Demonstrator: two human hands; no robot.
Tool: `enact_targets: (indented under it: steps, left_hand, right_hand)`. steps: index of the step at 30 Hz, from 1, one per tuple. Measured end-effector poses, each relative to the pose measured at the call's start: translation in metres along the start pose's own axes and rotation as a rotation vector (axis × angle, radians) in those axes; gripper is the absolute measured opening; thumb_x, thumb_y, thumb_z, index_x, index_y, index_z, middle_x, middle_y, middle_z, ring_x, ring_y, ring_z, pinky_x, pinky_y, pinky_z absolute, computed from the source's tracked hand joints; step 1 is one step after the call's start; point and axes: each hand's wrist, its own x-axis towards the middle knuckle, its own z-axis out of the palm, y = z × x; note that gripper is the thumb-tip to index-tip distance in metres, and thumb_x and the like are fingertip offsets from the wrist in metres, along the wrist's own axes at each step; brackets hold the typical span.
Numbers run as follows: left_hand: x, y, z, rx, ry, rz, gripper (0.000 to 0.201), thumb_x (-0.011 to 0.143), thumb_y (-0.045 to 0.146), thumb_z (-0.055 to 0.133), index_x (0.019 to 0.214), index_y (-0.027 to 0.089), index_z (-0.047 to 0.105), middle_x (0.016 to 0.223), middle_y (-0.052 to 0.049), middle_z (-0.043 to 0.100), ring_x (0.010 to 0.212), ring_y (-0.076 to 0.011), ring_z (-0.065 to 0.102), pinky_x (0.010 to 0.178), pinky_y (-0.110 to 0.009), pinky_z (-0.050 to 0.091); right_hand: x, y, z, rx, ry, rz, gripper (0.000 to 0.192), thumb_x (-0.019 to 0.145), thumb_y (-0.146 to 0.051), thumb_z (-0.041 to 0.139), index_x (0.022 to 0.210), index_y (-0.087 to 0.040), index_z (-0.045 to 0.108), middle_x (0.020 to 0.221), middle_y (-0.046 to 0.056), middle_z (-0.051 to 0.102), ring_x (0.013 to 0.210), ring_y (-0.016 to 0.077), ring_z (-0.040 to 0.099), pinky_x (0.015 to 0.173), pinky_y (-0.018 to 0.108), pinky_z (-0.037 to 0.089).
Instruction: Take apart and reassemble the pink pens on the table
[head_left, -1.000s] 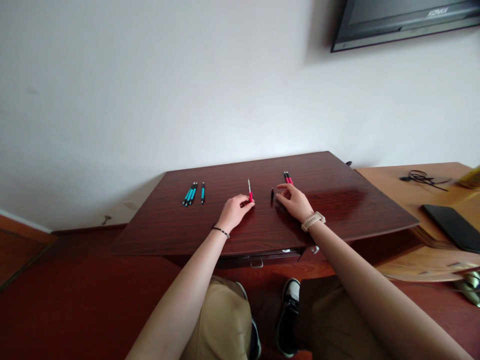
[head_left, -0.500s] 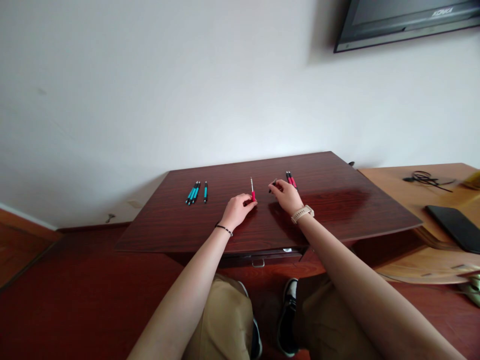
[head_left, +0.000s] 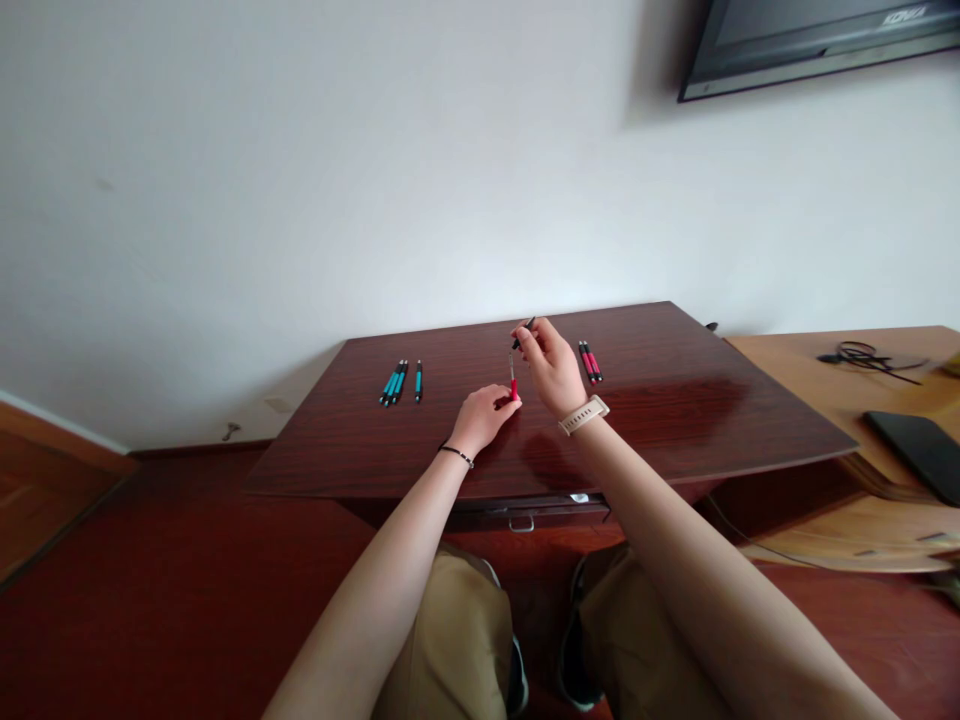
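My left hand pinches a red pen barrel upright above the dark wooden table. A thin refill with a spring sticks up out of the barrel. My right hand is closed on a black pen top, tilted just above the tip of the refill and apart from the barrel. Several blue-and-black pens lie on the left of the table, one of them a little apart. A few red-and-black pens lie just right of my right hand.
A lighter wooden desk adjoins on the right, bearing a coiled black cable and a dark flat device. The white wall rises behind, with a television at upper right. Below the tabletop is a drawer handle.
My right hand has moved up and left with the black pen top, from beside the red barrel to above its refill. My left hand keeps its pinch. The view has shifted slightly.
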Motion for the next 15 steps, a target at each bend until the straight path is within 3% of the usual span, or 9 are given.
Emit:
enact_targets:
  steps: [4, 15]
  left_hand:
    - [0.0004, 0.001, 0.0006, -0.006, 0.005, 0.006, 0.014, 0.099, 0.032, 0.068, 0.098, 0.024, 0.08, 0.104, -0.004, 0.08, 0.093, -0.0205, 0.071, 0.085, -0.028, 0.052]
    - [-0.0011, 0.0025, -0.0001, 0.011, 0.002, 0.013, 0.014, 0.099, 0.033, 0.068, 0.098, 0.024, 0.079, 0.102, -0.004, 0.079, 0.09, -0.02, 0.07, 0.082, -0.028, 0.051]
  right_hand:
    - [-0.0004, -0.0002, 0.0, -0.053, -0.01, -0.049, 0.026, 0.107, -0.046, 0.055, 0.101, -0.023, 0.066, 0.102, 0.007, 0.072, 0.091, 0.0194, 0.066, 0.082, 0.032, 0.05]
    - [0.0007, 0.0013, 0.0013, -0.074, -0.066, -0.011, 0.029, 0.106, -0.046, 0.057, 0.109, -0.022, 0.071, 0.104, 0.007, 0.079, 0.093, 0.0214, 0.071, 0.086, 0.033, 0.054]
